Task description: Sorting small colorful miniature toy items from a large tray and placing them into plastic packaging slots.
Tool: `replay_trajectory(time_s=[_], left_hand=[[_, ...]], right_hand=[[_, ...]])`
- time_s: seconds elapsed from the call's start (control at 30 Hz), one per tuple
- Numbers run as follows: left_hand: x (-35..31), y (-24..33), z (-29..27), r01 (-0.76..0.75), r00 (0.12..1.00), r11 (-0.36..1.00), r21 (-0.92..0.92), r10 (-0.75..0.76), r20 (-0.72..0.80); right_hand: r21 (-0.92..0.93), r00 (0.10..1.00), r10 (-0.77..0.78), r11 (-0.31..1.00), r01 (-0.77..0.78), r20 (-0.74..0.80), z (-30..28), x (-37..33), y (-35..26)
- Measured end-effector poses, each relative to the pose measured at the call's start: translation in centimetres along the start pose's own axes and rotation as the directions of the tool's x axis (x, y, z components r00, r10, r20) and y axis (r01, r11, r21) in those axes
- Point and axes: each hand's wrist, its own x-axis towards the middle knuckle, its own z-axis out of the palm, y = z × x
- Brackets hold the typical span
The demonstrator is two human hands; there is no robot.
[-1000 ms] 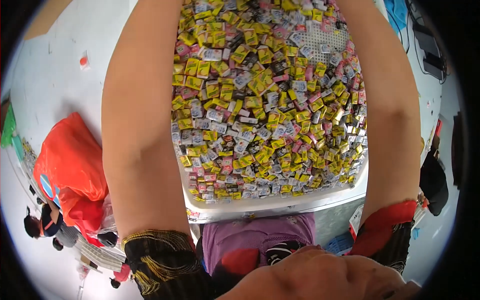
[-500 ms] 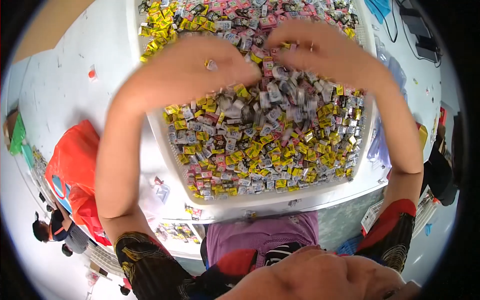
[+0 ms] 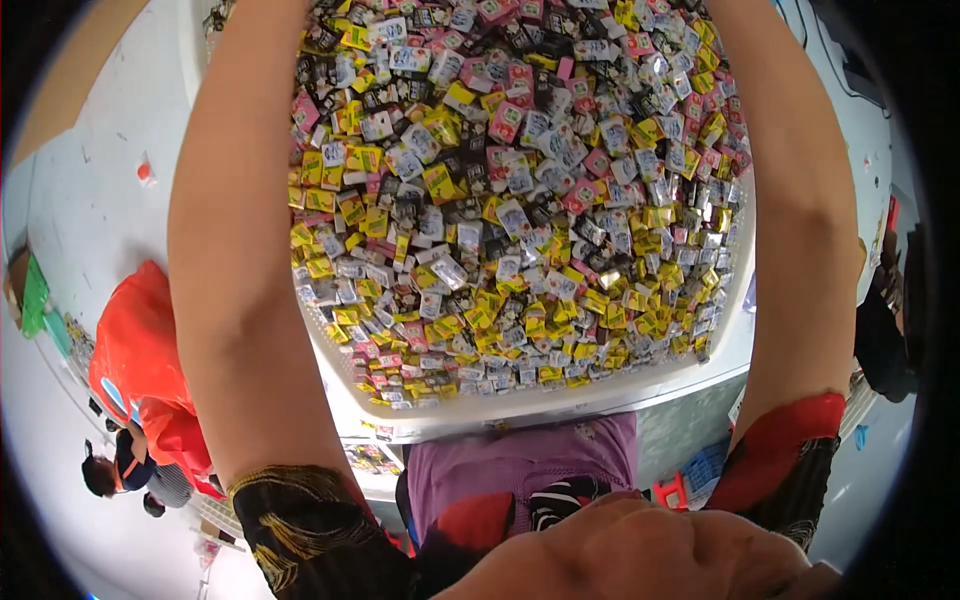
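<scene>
Both my forearms reach up past the top edge, one along each side of a big white tray (image 3: 480, 409). My left hand and my right hand lie beyond the picture, so their fingers and anything in them are hidden. A thick heap of small box-shaped pieces (image 3: 520, 220) fills the tray, in yellow, white, pink and black wrappers. Yellow pieces (image 3: 440, 183) are scattered throughout and gather toward the near side. Around the middle, white and pink ones lie loosely piled at mixed angles.
A red plastic bag (image 3: 140, 330) sits left of my left forearm. Brown cardboard (image 3: 75, 75) lies at the far left. Dark devices with cables (image 3: 862, 90) stand far right. A blue basket (image 3: 706, 468) shows below the table edge. Another person (image 3: 128, 455) is off to the left.
Both hands have moved away from me, from above the tray's middle to beyond the top edge. Pieces that were blurred in motion under them now lie still in the heap.
</scene>
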Motion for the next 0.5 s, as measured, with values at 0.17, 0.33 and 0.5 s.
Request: replay_trajectory(time_s=[0.17, 0.33, 0.5], left_hand=[[-2.8, -0.2, 1.9, -0.225, 0.965, 0.958, 0.179, 0.245, -0.098], [-7.7, 3.8, 0.7, -0.321, 0.944, 0.920, 0.225, 0.330, -0.003], [-9.8, 2.5, 0.7, -0.311, 0.946, 0.936, 0.167, 0.287, 0.153]], right_hand=[[-0.085, 0.879, -0.445, 0.895, 0.437, -0.171, 2.2, -2.8, -3.5], [0.123, 0.938, -0.347, 0.931, 0.343, 0.006, -1.0, -6.2, -7.0], [0.349, 0.959, -0.148, 0.935, 0.057, 0.242, -2.5, -7.1, -8.9]])
